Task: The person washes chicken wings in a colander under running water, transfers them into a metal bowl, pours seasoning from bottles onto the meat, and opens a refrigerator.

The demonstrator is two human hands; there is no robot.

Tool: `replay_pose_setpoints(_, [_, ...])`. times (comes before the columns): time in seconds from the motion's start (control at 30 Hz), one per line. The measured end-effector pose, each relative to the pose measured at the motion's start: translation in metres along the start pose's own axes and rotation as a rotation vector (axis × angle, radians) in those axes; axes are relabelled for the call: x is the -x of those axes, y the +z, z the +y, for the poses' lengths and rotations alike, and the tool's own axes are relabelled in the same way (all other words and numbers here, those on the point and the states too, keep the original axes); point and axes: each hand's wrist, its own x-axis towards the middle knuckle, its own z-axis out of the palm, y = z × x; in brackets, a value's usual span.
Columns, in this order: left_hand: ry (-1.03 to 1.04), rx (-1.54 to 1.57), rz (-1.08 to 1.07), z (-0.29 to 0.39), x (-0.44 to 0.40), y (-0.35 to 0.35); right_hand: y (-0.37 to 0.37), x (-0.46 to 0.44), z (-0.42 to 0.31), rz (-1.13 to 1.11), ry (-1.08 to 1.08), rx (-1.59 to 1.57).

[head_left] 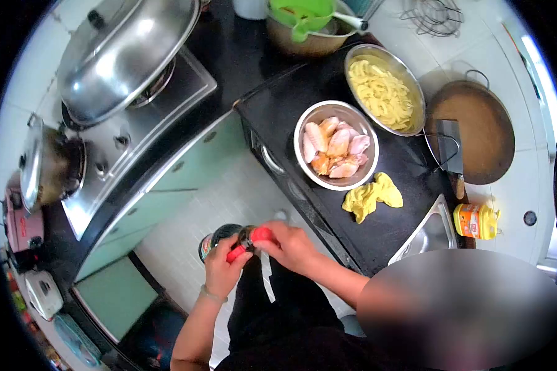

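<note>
In front of my body I hold a dark bottle [246,237] with red parts at both ends, seen from above. My left hand [221,269] grips its lower left red part. The fingers of my right hand [291,246] are closed on the red part at the other end, which looks like a cap. Whether the cap is on or off I cannot tell. On the counter to the right, a metal bowl [301,166] holds raw chicken wings [338,143] with brownish seasoning on some. A crumpled yellow cloth [372,195] lies beside the bowl.
A steel bowl of sliced potatoes [380,93] sits behind the chicken. A cleaver [450,145] hangs near a round board [486,133] by the wall. A yellow container [476,221] stands by the sink [428,238]. A large pan [127,59] and a pot [46,164] occupy the stove.
</note>
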Motion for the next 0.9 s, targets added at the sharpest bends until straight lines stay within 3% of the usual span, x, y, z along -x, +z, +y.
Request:
replay_pose_setpoints(0.03, [-0.043,0.038,0.044,-0.018,0.007,0.007,0.014,0.008,0.009,-0.03,0.007,0.006])
replay_pose_setpoints(0.1, [-0.191,0.136,0.038,-0.042,0.021,0.017,0.041,0.024,0.028,-0.121,0.492,-0.436])
replay_pose_setpoints(0.13, [-0.273,0.251,0.079,-0.051,0.026,0.024,0.062,0.041,0.042,-0.221,0.711,-0.483])
replay_pose_setpoints(0.17, [-0.354,0.364,0.123,-0.061,0.031,0.032,0.085,0.058,0.058,-0.252,0.728,-0.479])
replay_pose_setpoints(0.2, [-0.446,0.487,0.141,-0.073,0.035,0.044,0.108,0.076,0.071,-0.304,0.775,-0.702])
replay_pose_setpoints(0.23, [-0.442,0.488,0.145,-0.085,0.039,0.054,0.125,0.088,0.079,-0.351,0.824,-0.926])
replay_pose_setpoints(0.3, [-0.465,0.536,0.151,-0.104,0.044,0.079,0.155,0.107,0.093,-0.371,0.942,-0.982])
replay_pose_setpoints(0.33, [-0.53,0.55,0.103,-0.117,0.047,0.093,0.169,0.114,0.098,-0.27,0.979,-1.003])
replay_pose_setpoints(0.37, [-0.42,0.309,0.056,-0.135,0.052,0.108,0.181,0.119,0.105,-0.165,1.012,-1.02])
replay_pose_setpoints(0.4, [-0.363,0.19,-0.04,-0.138,0.049,0.114,0.207,0.147,0.146,-0.092,0.875,-0.831])
replay_pose_setpoints(0.43, [-0.306,0.074,-0.14,-0.14,0.045,0.121,0.222,0.166,0.183,-0.105,0.894,-0.828])
replay_pose_setpoints(0.5, [-0.105,-0.058,-0.308,-0.16,0.048,0.15,0.24,0.197,0.246,0.234,1.055,-1.512])
replay_pose_setpoints(0.53, [-0.174,-0.179,-0.395,-0.142,0.043,0.145,0.239,0.207,0.265,0.433,1.103,-1.848])
replay_pose_setpoints(0.57, [-0.184,-0.026,-0.375,-0.146,0.048,0.146,0.202,0.166,0.245,0.43,1.191,-1.643])
replay_pose_setpoints(0.6, [-0.219,0.05,-0.371,-0.158,0.06,0.15,0.213,0.194,0.306,0.487,1.151,-1.829])
replay_pose_setpoints(0.67, [-0.318,0.061,-0.401,-0.182,0.089,0.142,0.206,0.17,0.332,0.821,1.28,-1.805])
replay_pose_setpoints(0.77, [-0.469,-0.062,-0.336,-0.24,0.159,0.11,0.213,0.176,0.406,0.927,1.006,-1.711])
replay_pose_setpoints(0.83, [-0.724,-0.219,-0.371,-0.264,0.206,0.079,0.204,0.2,0.459,1.1,1.064,-1.667])
replay_pose_setpoints(0.9, [-0.761,-0.29,-0.339,-0.295,0.275,0.05,0.187,0.211,0.499,1.194,1.031,-1.721])
